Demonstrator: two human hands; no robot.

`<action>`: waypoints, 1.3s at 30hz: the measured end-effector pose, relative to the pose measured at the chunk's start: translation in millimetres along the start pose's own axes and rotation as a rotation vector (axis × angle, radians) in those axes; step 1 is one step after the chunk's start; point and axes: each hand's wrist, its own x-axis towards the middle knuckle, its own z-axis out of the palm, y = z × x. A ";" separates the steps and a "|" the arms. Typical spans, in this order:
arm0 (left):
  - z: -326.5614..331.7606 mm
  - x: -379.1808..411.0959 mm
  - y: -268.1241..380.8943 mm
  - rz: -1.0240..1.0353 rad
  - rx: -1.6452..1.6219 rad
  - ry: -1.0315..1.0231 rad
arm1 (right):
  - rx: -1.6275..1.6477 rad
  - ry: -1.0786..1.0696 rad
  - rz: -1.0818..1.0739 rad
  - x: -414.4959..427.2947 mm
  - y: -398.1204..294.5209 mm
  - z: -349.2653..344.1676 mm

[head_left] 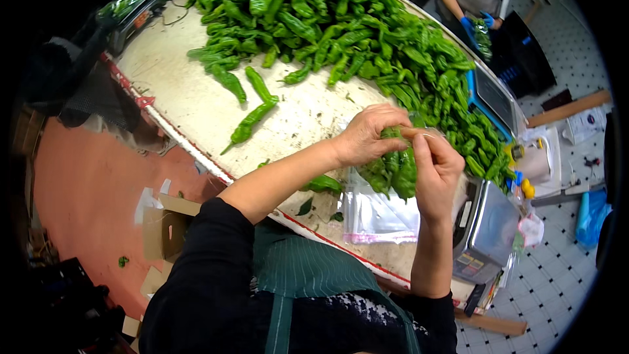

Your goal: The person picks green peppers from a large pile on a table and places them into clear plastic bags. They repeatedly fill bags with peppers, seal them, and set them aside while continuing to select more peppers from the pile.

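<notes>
Both my hands meet at a clear plastic bag of green peppers point(404, 172) over the right part of the table. My left hand point(376, 132) pinches the bag's top from the left, thumb and fingers closed on it. Close beside it, my right hand point(439, 172) grips the top edge from the right. The bag's peppers hang below my fingers. Under them lies a stack of flat clear plastic bags point(381, 221) with a pink edge strip. A large heap of long green peppers point(314, 19) covers the far side of the table point(182, 88). A few loose peppers point(250, 123) lie nearer.
A weighing scale point(484, 231) stands by my right forearm. A blue-framed tray or device point(491, 98) sits beyond the peppers. Another scale with a filled bag point(130, 10) is at the far left. A co-worker in blue gloves point(474, 29) holds a bag. A cardboard box point(167, 231) stands on the floor.
</notes>
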 end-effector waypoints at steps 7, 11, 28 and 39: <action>-95.0 -46.5 34.2 -0.384 -0.098 0.411 | -0.039 -0.030 -0.242 -3.0 -58.1 -2.1; -191.2 -93.6 40.6 -0.379 0.142 0.637 | -0.082 -0.022 -0.084 -25.5 -27.4 -18.1; -422.3 -169.5 -142.0 -1.052 1.194 0.780 | -0.216 -0.238 0.262 -63.7 55.0 13.8; -146.1 -121.2 -108.1 -0.948 0.909 -0.185 | -0.339 -0.658 0.560 -97.9 79.7 77.9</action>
